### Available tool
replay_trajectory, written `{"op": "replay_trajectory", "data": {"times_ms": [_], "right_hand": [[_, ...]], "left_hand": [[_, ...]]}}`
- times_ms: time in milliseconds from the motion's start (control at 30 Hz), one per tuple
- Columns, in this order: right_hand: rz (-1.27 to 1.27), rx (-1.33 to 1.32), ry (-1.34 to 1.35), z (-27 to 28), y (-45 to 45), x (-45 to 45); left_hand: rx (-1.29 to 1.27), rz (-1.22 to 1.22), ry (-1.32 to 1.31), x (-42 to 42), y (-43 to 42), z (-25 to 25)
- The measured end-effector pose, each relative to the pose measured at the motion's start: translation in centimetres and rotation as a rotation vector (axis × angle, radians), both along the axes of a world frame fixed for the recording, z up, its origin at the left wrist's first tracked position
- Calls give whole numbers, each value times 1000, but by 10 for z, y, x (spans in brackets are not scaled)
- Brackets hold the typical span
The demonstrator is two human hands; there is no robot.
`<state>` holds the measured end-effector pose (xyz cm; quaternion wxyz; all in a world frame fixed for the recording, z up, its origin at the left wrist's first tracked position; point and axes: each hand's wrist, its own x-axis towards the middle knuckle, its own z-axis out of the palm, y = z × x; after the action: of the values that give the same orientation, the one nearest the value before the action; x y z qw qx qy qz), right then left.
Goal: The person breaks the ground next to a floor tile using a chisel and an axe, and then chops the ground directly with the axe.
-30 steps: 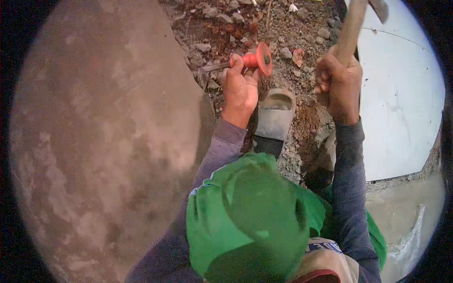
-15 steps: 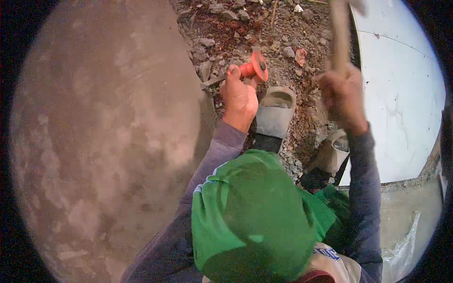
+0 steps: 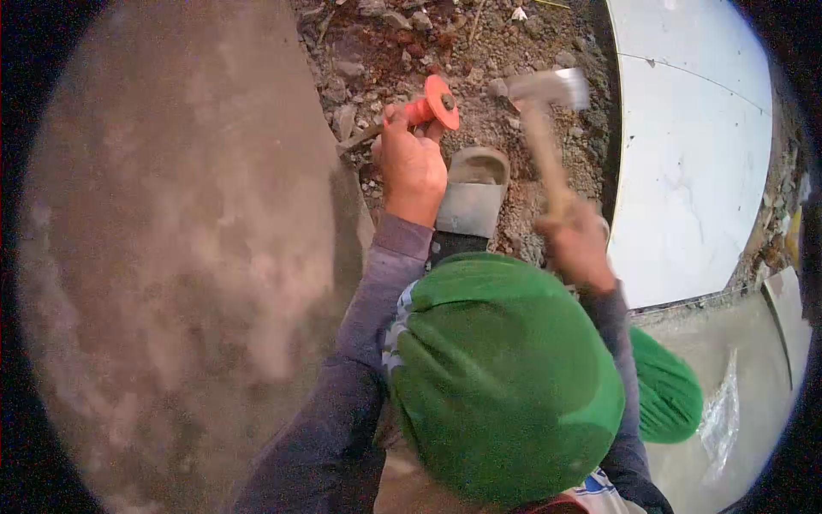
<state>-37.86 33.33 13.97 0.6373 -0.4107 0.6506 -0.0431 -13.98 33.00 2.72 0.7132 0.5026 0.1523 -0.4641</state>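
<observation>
My left hand (image 3: 413, 176) is closed around a chisel (image 3: 419, 112) with a round orange hand guard. The chisel's flat metal end points left, at the edge of a grey-brown concrete surface (image 3: 188, 197); whether it touches cannot be made out. In my right hand (image 3: 578, 247) is the wooden handle of a hammer (image 3: 545, 154). The hammer's head is blurred by motion and lies to the right of the orange guard, apart from it. Part of the chisel's grip is hidden behind my fingers.
Rubble and loose soil (image 3: 479, 60) fill the strip between the concrete and a white panel (image 3: 685, 163) on the right. My sandalled foot (image 3: 471, 206) stands in that strip. My green-clothed knee (image 3: 514, 368) fills the lower middle. Clear plastic (image 3: 722, 411) lies at lower right.
My right hand has swung the hammer down and left, bringing its head nearer the chisel's guard. My left hand keeps its hold on the chisel. The whole view has shifted somewhat.
</observation>
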Motion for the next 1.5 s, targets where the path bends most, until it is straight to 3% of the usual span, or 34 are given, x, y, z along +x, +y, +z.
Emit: {"op": "replay_trajectory", "data": {"times_ms": [33, 167, 200, 233, 300, 367, 433, 567, 600, 700, 767, 867, 967, 1000, 1100, 1167, 1233, 1333, 1433, 1500], "right_hand": [[-80, -12, 88, 11, -9, -12], [-820, -293, -117, 52, -50, -19], [-963, -301, 3, 49, -48, -3], [-1203, -143, -279, 28, -21, 12], [-36, -495, 77, -46, 48, 20], [139, -269, -78, -32, 62, 44], [92, -235, -145, -6, 31, 35], [-591, -118, -195, 36, -24, -10], [-699, -216, -458, 33, -45, -27], [-863, -339, -284, -11, -11, -13], [-952, -182, -573, -69, 48, 12], [-271, -98, -310, -22, 44, 53], [-59, -131, -95, -1, 21, 35], [-194, -4, -37, 16, 2, 31], [-630, 55, 38, 13, -20, 45], [-497, -71, -9, -4, -7, 54], [99, -299, -141, -46, 39, 61], [171, -307, -158, -47, 42, 45], [92, -10, -123, -26, 23, 30], [3, -99, -198, -17, 12, 26]], "left_hand": [[-47, -15, 10, 0, 5, -1], [25, -3, 29, -1, 3, 3], [20, 7, 42, 1, 1, 0], [10, 15, 55, 2, -4, -3], [30, 18, 58, 2, -13, 4], [85, 14, 58, 2, -6, 15], [110, 51, 53, 8, -14, 12], [60, 8, 53, 11, -7, -8], [39, 21, 45, 14, -11, -9], [26, 96, 5, 11, -7, -11], [73, 36, -3, 6, -16, 4], [57, -40, -49, 14, -18, 4], [65, -85, -76, 15, -3, 4], [70, -127, -95, 17, -3, 10], [144, -67, -109, 16, -13, 6], [149, -141, -133, 16, -6, 9], [91, -273, -174, 22, -5, 16], [48, -103, -145, 39, 13, 43], [55, -35, -178, 61, 67, 52], [85, 19, -92, 63, 83, 68]]}}
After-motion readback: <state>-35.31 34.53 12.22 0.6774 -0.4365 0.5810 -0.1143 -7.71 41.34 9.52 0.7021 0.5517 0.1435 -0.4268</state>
